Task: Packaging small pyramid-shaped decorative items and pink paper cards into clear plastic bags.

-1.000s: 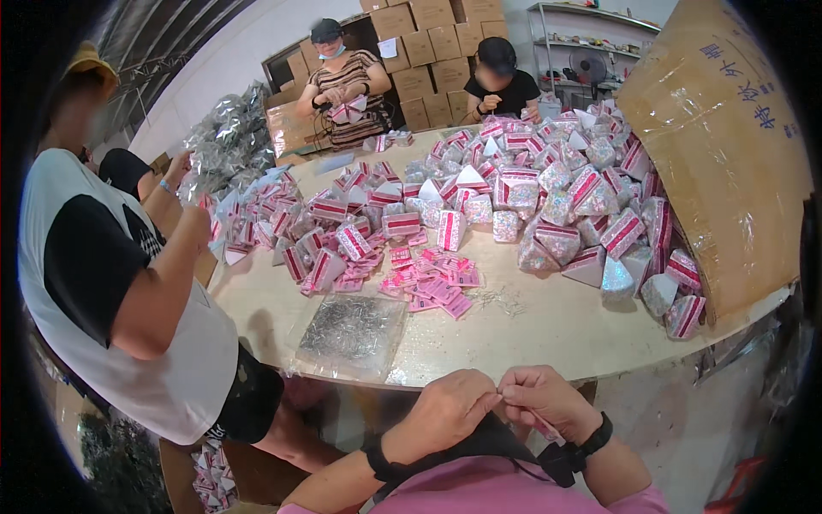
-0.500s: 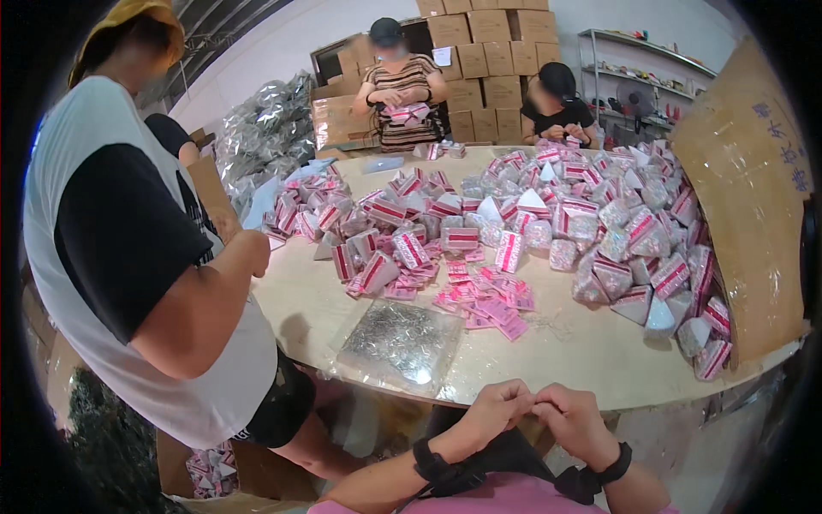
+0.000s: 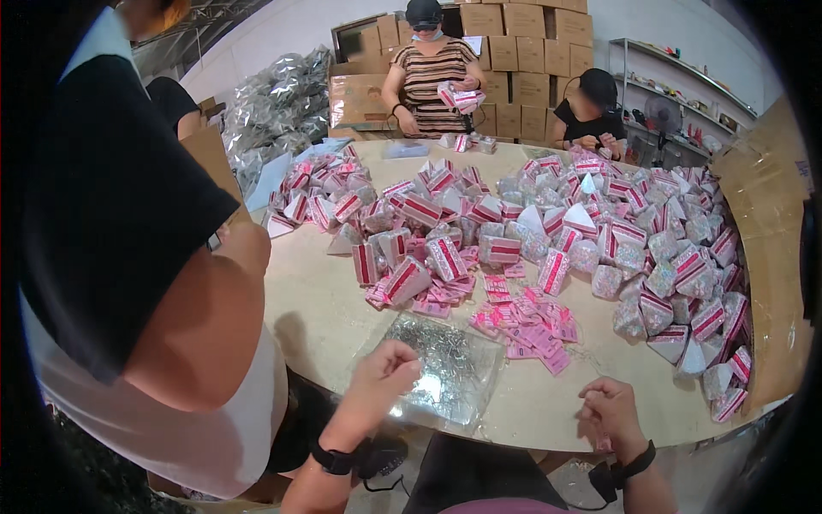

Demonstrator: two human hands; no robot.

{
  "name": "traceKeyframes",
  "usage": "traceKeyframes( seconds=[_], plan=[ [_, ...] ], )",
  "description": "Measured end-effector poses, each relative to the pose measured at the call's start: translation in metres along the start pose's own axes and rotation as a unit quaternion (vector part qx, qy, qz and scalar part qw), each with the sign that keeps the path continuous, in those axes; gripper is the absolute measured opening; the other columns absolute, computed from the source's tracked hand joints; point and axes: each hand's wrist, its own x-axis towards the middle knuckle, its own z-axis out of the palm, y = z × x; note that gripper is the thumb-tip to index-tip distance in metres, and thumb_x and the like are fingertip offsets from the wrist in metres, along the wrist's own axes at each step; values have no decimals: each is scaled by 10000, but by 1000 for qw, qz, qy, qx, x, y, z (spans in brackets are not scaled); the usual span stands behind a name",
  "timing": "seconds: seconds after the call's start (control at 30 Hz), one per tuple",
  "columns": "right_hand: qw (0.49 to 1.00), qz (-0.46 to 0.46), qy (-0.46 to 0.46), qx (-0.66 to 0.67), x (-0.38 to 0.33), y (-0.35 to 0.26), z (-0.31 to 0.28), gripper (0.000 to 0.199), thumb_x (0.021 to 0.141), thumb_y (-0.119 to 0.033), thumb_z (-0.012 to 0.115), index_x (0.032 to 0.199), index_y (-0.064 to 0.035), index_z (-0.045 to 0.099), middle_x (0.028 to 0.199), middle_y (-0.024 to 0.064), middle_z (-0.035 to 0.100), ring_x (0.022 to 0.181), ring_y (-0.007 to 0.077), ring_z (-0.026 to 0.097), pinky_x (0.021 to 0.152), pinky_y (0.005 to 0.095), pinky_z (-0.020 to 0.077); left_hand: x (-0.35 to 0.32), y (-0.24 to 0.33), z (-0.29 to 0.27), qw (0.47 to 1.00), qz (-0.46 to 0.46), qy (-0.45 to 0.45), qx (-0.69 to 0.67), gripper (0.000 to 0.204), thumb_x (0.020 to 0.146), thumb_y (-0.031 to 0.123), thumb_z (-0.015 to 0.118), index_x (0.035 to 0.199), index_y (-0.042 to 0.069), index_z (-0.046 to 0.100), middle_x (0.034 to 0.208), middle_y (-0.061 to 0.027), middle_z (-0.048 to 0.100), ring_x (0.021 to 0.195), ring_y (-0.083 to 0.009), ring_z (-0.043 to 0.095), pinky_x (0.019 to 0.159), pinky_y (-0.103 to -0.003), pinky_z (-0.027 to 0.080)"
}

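Wedges (image 3: 531,220) at twelve o'clock are looking done, cards (image 3: 529,321) waiting. Left hand (image 3: 385,377), right hand (image 3: 612,413): hanging half-curled, can't tell grip.

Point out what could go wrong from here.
The left hand could scatter the thin metallic pieces beside it; their flat clear plastic bag lies close to the near edge of the table. Wedge-shaped packages heaped at the right might slide off, since the lowest sit near the rim.
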Motion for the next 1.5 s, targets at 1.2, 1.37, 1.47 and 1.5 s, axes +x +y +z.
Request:
traceKeyframes(
  seconds=[1.2, 1.37, 1.47, 1.5],
  plan=[
    [931, 32, -148, 332, 24, 37, -45, 196, 918, -191, 569, 957, 1, 566, 465, -32, 360, 384, 49, 272, 427, 241, 243, 17, -105, -41, 918, 165, 142, 333, 595, 821, 200, 560, 1288, -103, 348, 1260, -297, 390, 1129, -415, 435, 990, -448, 345],
    [934, 27, -154, 320, 24, 42, -49, 182, 940, -179, 528, 965, -2, 561, 454, -28, 345, 389, 54, 273, 434, 244, 259, 15, -99, -30, 905, 181, 122, 366, 558, 820, 199, 561, 1258, -91, 373, 1208, -283, 422, 1101, -425, 441, 966, -445, 355],
    [937, 43, -147, 314, 21, 40, -50, 156, 933, -136, 515, 973, 11, 547, 497, -2, 381, 394, 60, 300, 447, 250, 288, 15, -96, -13, 903, 184, 108, 374, 548, 829, 200, 557, 1259, -86, 374, 1221, -277, 413, 1106, -423, 439, 968, -445, 356],
    [936, 45, -144, 317, 20, 40, -51, 138, 923, -104, 510, 979, 17, 540, 530, 12, 412, 395, 61, 318, 450, 250, 303, 15, -96, -9, 902, 186, 107, 375, 549, 833, 204, 557, 1263, -84, 373, 1235, -275, 406, 1111, -422, 437, 972, -445, 354]
  ],
)
